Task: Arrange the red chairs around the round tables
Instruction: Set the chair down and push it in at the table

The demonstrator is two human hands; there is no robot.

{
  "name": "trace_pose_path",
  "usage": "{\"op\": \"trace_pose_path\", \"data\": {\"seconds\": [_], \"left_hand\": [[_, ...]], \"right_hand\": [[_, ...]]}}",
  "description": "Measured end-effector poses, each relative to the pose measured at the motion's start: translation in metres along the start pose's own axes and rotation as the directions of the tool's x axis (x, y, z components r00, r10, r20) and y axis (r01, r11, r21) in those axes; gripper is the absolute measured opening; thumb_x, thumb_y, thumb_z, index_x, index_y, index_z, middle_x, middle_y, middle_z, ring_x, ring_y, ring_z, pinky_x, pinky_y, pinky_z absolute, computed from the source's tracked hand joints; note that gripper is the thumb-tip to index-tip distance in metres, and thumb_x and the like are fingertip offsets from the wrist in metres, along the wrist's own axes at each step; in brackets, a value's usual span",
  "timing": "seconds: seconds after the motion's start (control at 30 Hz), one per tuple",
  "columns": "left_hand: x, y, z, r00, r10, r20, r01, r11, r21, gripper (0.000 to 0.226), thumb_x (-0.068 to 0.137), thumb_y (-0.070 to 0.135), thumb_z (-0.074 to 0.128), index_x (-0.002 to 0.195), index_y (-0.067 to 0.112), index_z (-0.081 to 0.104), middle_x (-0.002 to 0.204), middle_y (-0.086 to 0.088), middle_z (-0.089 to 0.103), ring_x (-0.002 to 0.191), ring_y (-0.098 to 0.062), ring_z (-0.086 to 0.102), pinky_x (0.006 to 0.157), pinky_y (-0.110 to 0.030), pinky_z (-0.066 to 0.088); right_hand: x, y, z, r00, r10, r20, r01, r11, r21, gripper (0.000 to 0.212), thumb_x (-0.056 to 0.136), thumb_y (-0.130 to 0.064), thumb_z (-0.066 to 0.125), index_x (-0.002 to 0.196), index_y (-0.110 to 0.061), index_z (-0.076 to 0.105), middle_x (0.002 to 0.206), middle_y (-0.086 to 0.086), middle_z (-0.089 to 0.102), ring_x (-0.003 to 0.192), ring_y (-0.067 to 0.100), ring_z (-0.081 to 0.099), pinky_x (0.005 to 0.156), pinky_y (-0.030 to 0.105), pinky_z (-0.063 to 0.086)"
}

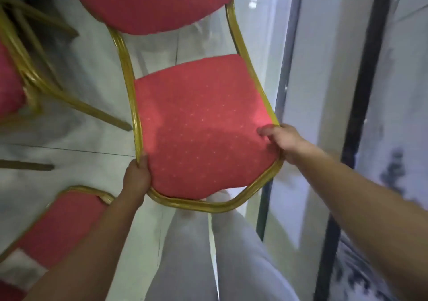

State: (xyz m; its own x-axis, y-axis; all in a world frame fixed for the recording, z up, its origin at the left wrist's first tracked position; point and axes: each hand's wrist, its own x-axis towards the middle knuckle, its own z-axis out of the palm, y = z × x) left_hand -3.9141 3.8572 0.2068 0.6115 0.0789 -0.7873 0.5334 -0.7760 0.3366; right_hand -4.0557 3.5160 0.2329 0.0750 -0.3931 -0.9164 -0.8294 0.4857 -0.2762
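Two grips on one red chair [199,127]: left grip [136,178] and right grip [284,143] each closed round its gold frame [208,205].

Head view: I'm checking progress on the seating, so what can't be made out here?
Head view, red padded gold-framed chair: legs hidden beneath its seat; backrest top cut by upper edge.
Left hand and right hand gripping its frame: parts under the seat hidden.
Neighbouring red chair, lower left: cut by the edge, motion-blurred.
Round tables: outside the view.
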Motion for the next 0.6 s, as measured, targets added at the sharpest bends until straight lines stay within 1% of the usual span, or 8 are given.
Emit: {"op": "trace_pose_path", "data": {"seconds": [0.07,0.17,0.2,0.27,0.3,0.43,0.5,0.6], "left_hand": [[-0.070,0.037,-0.047,0.998,0.017,-0.066,-0.019,0.999,-0.038,0.060,0.100,0.054,0.029,0.096,0.005,0.063,0.094,-0.010,0.064,0.085,-0.028,0.059,0.074,-0.038,0.046],[-0.123,0.088,-0.084,0.996,-0.093,0.001,0.092,0.981,-0.173,0.048,0.103,0.048,0.031,0.091,0.012,0.061,0.085,-0.006,0.065,0.075,-0.021,0.061,0.063,-0.030,0.046],[-0.141,0.108,-0.097,0.991,-0.117,0.066,0.129,0.962,-0.239,0.046,0.103,0.045,0.031,0.097,0.012,0.063,0.087,-0.008,0.068,0.076,-0.023,0.064,0.062,-0.030,0.051],[-0.170,0.143,-0.118,0.979,-0.122,0.163,0.173,0.920,-0.351,0.038,0.104,0.038,0.035,0.103,0.014,0.065,0.087,-0.007,0.074,0.075,-0.022,0.070,0.061,-0.032,0.058],[-0.180,0.159,-0.126,0.976,-0.113,0.187,0.181,0.896,-0.404,0.034,0.104,0.032,0.038,0.102,0.015,0.067,0.084,-0.004,0.075,0.070,-0.018,0.071,0.059,-0.032,0.059],[-0.200,0.211,-0.157,0.976,-0.046,0.214,0.161,0.813,-0.560,0.029,0.102,0.021,0.039,0.102,0.017,0.068,0.084,-0.002,0.073,0.078,-0.021,0.066,0.066,-0.038,0.058],[-0.201,0.234,-0.174,0.981,-0.048,0.187,0.149,0.805,-0.574,0.030,0.102,0.022,0.036,0.101,0.019,0.066,0.088,-0.003,0.068,0.084,-0.026,0.063,0.069,-0.042,0.058],[-0.192,0.264,-0.203,0.988,-0.062,0.140,0.127,0.843,-0.523,0.030,0.102,0.030,0.034,0.113,0.023,0.061,0.110,-0.005,0.060,0.098,-0.028,0.056,0.102,-0.058,0.041]], "right_hand": [[-0.083,-0.045,-0.025,1.000,-0.014,-0.012,0.015,0.997,0.070,0.031,0.070,-0.006,0.075,0.099,0.004,0.067,0.072,0.012,0.070,0.056,0.023,0.067,0.054,0.033,0.057],[-0.154,-0.106,-0.055,0.997,-0.075,0.020,0.073,0.995,0.066,0.034,0.078,-0.002,0.072,0.111,0.006,0.066,0.100,0.021,0.072,0.077,0.028,0.071,0.071,0.045,0.061],[-0.180,-0.129,-0.066,0.994,-0.110,0.024,0.108,0.992,0.064,0.032,0.080,-0.003,0.071,0.110,0.004,0.066,0.098,0.019,0.072,0.070,0.025,0.070,0.064,0.042,0.061],[-0.228,-0.174,-0.082,0.982,-0.190,0.006,0.188,0.972,0.145,0.022,0.079,-0.007,0.069,0.101,-0.005,0.068,0.076,0.008,0.066,0.046,0.019,0.063,0.046,0.029,0.054],[-0.248,-0.194,-0.088,0.973,-0.231,-0.011,0.229,0.952,0.204,0.016,0.079,-0.011,0.069,0.095,-0.010,0.067,0.069,0.004,0.062,0.042,0.017,0.060,0.045,0.025,0.051],[-0.293,-0.251,-0.091,0.917,-0.386,0.098,0.322,0.863,0.389,0.007,0.086,-0.022,0.067,0.085,-0.022,0.059,0.074,0.000,0.054,0.062,0.018,0.054,0.065,0.031,0.052],[-0.307,-0.272,-0.084,0.884,-0.434,0.176,0.325,0.840,0.435,0.012,0.089,-0.020,0.065,0.097,-0.022,0.057,0.083,0.001,0.054,0.070,0.020,0.059,0.076,0.034,0.056],[-0.325,-0.308,-0.067,0.852,-0.478,0.214,0.340,0.816,0.468,0.052,0.089,-0.018,0.065,0.135,-0.029,0.045,0.111,0.005,0.059,0.092,0.028,0.064,0.091,0.044,0.055]]}}
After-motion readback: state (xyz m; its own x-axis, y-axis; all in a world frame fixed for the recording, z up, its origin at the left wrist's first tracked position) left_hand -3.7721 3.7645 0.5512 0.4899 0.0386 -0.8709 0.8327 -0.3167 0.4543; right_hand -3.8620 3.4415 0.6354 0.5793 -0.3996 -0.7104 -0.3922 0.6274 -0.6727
